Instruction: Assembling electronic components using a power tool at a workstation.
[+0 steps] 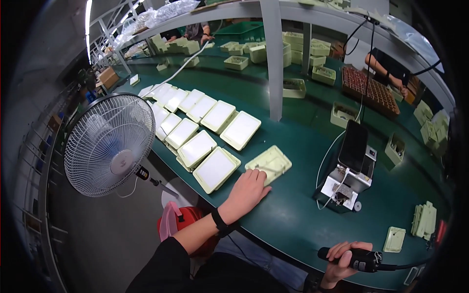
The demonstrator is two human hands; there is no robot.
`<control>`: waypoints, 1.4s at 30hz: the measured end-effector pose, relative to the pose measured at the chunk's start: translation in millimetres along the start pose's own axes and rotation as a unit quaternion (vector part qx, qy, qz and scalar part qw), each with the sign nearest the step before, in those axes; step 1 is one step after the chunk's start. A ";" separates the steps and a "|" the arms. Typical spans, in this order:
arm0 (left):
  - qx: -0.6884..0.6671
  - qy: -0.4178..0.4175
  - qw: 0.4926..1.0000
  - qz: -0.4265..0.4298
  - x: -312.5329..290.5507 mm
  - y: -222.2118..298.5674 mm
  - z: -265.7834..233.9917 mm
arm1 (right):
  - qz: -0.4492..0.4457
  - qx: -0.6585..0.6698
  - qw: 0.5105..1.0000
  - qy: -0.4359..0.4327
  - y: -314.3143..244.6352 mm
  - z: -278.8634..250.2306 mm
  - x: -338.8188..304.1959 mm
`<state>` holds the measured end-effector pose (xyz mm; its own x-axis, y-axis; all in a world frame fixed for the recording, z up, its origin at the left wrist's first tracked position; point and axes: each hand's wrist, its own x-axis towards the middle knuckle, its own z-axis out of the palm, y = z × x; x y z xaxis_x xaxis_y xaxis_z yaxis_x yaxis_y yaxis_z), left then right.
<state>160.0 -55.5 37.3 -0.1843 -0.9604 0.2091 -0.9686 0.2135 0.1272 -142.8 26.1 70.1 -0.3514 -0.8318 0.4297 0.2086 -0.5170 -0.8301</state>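
My left hand (245, 193) is closed on the near edge of a pale green plastic housing (276, 161), whose ribbed inside faces up on the green bench. A thin, light-coloured part lies across the inside of the housing; its kind is unclear. At the lower right, my right hand (344, 261) is wrapped round a black electric screwdriver (364, 260) with a cable at its right end. The screwdriver lies level, its narrow end pointing left. Rows of pale green boxes with white panels (216, 170) rest left of the housing.
A black phone (354, 146) stands on a small metal device right of centre. Pale green covers (394, 239) lie at the right. A fan (110, 146) stands left of the bench; a grey post (272, 63) rises at the back. Co-workers' hands (400, 88) show across the bench.
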 end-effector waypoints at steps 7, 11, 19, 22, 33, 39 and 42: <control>-0.069 -0.020 0.995 0.063 -8.1 -4.5 -7.9 | 0.007 0.002 1.000 0.017 4.4 -9.1 2.3; -0.029 -0.032 0.994 0.103 -18.9 2.1 -32.6 | 0.026 0.004 0.999 0.018 6.0 -5.7 3.0; -0.082 0.193 0.970 -0.122 -40.3 -84.6 -55.7 | 0.014 0.037 0.999 0.005 -5.2 -11.8 3.6; -0.107 0.258 0.940 -0.196 -90.6 -132.2 -44.3 | 0.004 0.061 0.998 -0.008 -4.5 -9.8 6.2; -0.160 0.337 0.877 -0.303 -65.0 -274.0 -0.9 | -0.002 0.038 0.999 -0.025 -3.5 -3.5 6.0; -0.139 0.302 0.879 -0.344 -51.5 -330.7 4.7 | -0.020 0.028 0.999 -0.016 -4.3 0.8 1.0; -0.150 0.295 0.877 -0.349 -33.4 -348.2 10.2 | -0.021 0.023 0.999 -0.018 -4.7 5.8 3.2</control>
<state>501.8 -99.7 -23.9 0.6394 -0.6352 0.4333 -0.7080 -0.2665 0.6540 -139.7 24.7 77.5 -0.3276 -0.8156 0.4770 0.2365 -0.5596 -0.7943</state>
